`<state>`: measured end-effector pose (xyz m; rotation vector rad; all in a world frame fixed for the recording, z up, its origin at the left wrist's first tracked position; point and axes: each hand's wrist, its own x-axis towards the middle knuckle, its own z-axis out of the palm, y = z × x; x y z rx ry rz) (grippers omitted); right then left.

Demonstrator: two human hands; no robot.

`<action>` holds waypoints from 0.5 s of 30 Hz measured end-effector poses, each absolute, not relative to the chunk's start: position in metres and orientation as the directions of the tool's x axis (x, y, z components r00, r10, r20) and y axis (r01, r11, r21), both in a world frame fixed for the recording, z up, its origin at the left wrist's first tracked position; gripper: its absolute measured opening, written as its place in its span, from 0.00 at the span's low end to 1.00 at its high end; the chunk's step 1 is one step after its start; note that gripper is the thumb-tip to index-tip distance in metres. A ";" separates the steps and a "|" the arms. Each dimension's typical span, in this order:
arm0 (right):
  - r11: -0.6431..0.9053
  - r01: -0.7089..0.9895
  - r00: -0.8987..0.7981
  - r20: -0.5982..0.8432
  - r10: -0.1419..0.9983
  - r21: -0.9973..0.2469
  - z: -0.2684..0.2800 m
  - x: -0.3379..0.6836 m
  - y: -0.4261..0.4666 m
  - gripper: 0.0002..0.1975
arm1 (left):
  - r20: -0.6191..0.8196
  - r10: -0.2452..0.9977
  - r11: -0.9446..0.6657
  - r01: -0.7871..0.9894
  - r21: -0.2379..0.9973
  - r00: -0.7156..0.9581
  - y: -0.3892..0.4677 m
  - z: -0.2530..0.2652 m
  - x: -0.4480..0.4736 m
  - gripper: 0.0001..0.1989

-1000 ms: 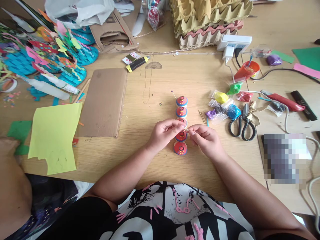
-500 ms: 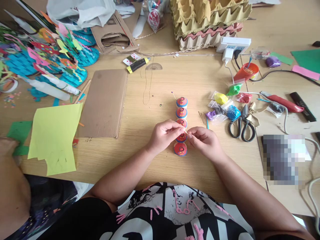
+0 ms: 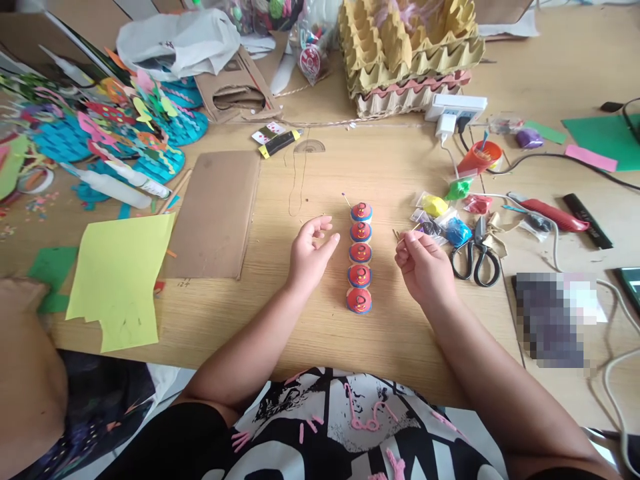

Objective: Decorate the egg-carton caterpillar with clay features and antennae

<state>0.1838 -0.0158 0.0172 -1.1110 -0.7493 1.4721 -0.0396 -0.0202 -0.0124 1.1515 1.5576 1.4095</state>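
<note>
A row of several egg-carton cups topped with red and blue clay faces [image 3: 360, 253] runs away from me. At its far end a thin stick with a dark purple tip [image 3: 345, 199] leans out. Left of the row, my left hand [image 3: 311, 252] is raised with its fingers apart and nothing in them. To the right, my right hand [image 3: 423, 263] pinches a toothpick [image 3: 416, 227] between thumb and forefinger. Just past its fingertips are loose thin sticks, partly hidden by the hand, and small bags of coloured clay [image 3: 434, 205].
Black-handled scissors [image 3: 475, 257] lie right of my right hand. Farther back stand an orange cup [image 3: 479, 159], a power strip [image 3: 457, 107] and stacked egg trays [image 3: 407, 73]. Cardboard [image 3: 213, 213] and yellow paper [image 3: 120, 273] lie left. Another person's arm [image 3: 27, 373] rests at far left.
My hands were together over the row, fingers on a small toothpick. They have parted: the left moved left and opened, the right moved right with the toothpick, uncovering the row.
</note>
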 end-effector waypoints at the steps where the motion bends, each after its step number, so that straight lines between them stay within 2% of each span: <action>1: -0.219 -0.392 0.043 -0.256 0.966 -0.893 0.020 0.185 -0.011 0.22 | 0.057 0.944 0.003 0.182 0.983 -0.324 -0.018 -0.013 -0.042 0.21; 3: -0.223 -0.378 0.050 -0.260 0.964 -0.899 0.027 0.188 -0.002 0.22 | 0.102 0.953 -0.029 0.250 0.968 -0.285 -0.011 -0.014 -0.049 0.25; 7: -0.152 -0.336 0.057 -0.181 0.982 -0.930 0.030 0.184 0.022 0.21 | 0.201 0.968 -0.134 0.367 0.921 -0.150 0.020 -0.020 -0.063 0.31; 12: -0.071 -0.209 0.090 -0.092 0.992 -0.975 0.017 0.164 0.049 0.19 | 0.240 0.970 -0.240 0.346 0.907 0.042 0.063 -0.027 -0.070 0.43; 15: -0.038 -0.147 0.103 -0.053 0.993 -0.988 0.008 0.157 0.058 0.17 | 0.248 0.958 -0.283 0.322 0.903 0.148 0.077 -0.026 -0.070 0.47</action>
